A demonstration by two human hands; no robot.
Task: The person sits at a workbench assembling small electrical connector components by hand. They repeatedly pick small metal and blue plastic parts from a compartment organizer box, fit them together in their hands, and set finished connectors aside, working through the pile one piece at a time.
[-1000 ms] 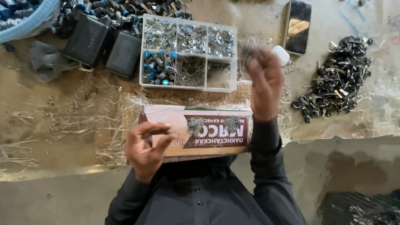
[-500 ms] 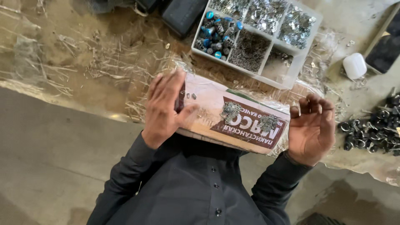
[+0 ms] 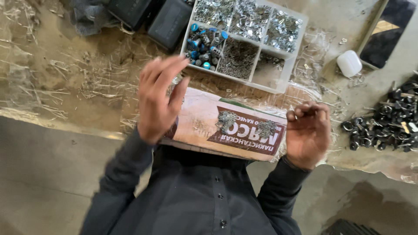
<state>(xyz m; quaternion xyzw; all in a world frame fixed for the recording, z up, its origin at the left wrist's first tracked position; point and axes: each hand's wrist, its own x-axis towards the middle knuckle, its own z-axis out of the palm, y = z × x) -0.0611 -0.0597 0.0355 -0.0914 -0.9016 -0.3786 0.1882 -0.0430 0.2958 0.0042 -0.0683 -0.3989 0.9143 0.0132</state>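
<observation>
A flat cardboard piece (image 3: 204, 126) with a brown printed panel lies on my lap at the table's near edge. Two small heaps of silvery metal parts (image 3: 226, 119) rest on it. My left hand (image 3: 159, 98) hovers above the cardboard's left end, fingers stretched out and slightly apart, blurred by motion, with nothing seen in it. My right hand (image 3: 307, 132) sits at the cardboard's right end with its fingers curled inward; I see nothing between them. Beyond the cardboard stands a clear compartment box (image 3: 287, 72) holding silvery parts, fine dark parts and blue-capped pieces (image 3: 204, 45).
A pile of black ring-shaped parts (image 3: 387, 119) lies at the right. A small white case (image 3: 349, 63) and a dark phone (image 3: 387, 30) sit at the back right. Two black boxes (image 3: 170, 21) stand at the back left. Straw-like fibres (image 3: 87, 82) litter the worn tabletop.
My left hand has lifted off the cardboard and now hovers above it. My right hand stays curled at the cardboard's right end. The view has shifted slightly.
</observation>
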